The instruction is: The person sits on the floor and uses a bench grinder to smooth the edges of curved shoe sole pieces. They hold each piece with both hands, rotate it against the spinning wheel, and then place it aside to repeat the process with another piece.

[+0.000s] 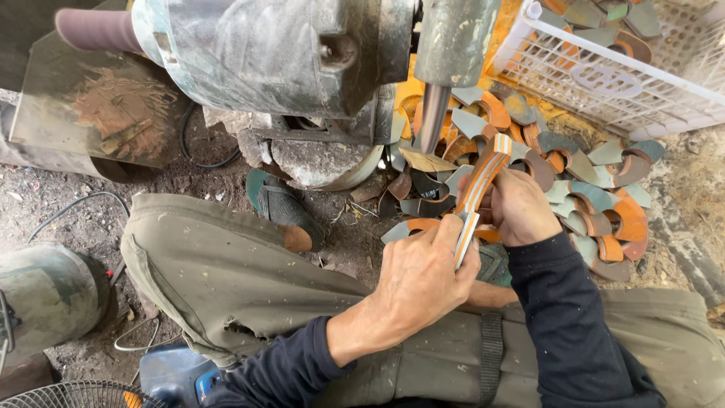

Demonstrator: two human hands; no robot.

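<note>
Even soft daylight, faint shadows, sharp focus, wide-angle edge distortion

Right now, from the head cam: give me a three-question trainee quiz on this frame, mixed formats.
1. True or false: both hands grip the curved orange-and-grey metal blade.
2. Multiple choice: the white plastic lattice crate sits at the A) top right, B) bottom left, C) centre of the view.
3. Fill in: the blade's upper end lies just right of the tapered grey steel ____ that hangs from the machine.

Key
1. True: the left hand holds its lower end, the right hand its middle.
2. A, beside the loose pile of similar curved blades on the ground.
3. Spindle.
</note>
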